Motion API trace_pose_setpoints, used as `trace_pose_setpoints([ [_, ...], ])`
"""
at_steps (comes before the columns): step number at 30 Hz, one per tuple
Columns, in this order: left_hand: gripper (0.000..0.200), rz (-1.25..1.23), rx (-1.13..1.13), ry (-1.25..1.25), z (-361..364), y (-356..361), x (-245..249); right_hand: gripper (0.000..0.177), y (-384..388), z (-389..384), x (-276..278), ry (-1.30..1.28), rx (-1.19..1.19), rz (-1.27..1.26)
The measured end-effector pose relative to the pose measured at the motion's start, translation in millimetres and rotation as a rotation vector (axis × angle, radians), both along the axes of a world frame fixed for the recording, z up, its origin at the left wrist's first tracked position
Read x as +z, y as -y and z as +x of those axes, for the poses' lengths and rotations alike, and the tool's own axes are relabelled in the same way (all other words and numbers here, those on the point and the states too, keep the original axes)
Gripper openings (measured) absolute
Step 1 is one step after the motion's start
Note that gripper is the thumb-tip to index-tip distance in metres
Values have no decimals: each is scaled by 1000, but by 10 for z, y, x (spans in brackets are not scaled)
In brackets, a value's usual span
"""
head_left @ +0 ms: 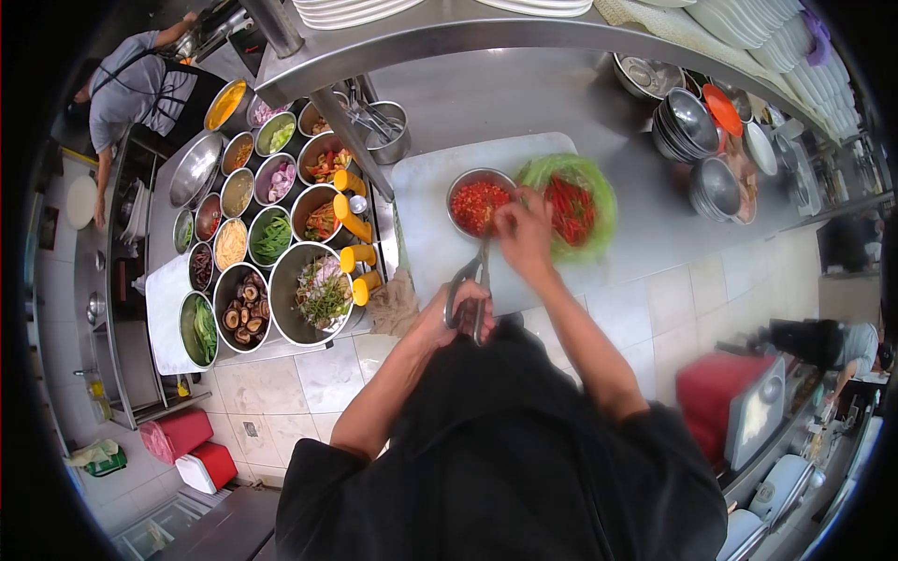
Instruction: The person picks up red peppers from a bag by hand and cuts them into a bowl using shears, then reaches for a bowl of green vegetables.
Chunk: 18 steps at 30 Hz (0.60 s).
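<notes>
A pair of scissors is gripped in my left hand, its fingers wrapped round the handles. The blades point away from me, up to the rim of a metal bowl with chopped red chilies in it. My right hand is closed in a pinch at the bowl's right side, near the blade tips. What its fingers hold is hidden. Just right of that hand lies a green plastic bag, spread round whole red chilies. Bowl and bag both rest on a white cutting board.
Several metal pots of cut ingredients, including mushrooms and green leaves, stand on the left. Yellow-handled tools jut toward the board. Stacked metal bowls sit at right, beneath a steel shelf. A co-worker stands at far left.
</notes>
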<state>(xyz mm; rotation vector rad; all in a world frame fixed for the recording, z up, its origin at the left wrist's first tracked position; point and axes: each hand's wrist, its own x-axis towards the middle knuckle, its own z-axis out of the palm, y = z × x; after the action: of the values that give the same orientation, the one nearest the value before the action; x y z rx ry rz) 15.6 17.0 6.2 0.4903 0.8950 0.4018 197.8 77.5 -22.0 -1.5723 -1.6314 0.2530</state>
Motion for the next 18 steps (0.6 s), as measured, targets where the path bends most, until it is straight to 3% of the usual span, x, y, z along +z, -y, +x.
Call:
trace_pose_setpoints([
  [7, 25, 143, 11, -166, 12, -25, 137, 9, -13, 23, 10, 84, 19, 16],
  [13, 31, 110, 107, -40, 1, 11, 43, 9, -126, 67, 111, -5, 40, 34],
  [17, 33, 108, 83, 4, -20, -3, -40, 14, -264, -256, 471, -186, 193, 16],
  [18, 31, 100, 90, 16, -31, 0, -84, 15, -283, -407, 619, -89, 270, 14],
])
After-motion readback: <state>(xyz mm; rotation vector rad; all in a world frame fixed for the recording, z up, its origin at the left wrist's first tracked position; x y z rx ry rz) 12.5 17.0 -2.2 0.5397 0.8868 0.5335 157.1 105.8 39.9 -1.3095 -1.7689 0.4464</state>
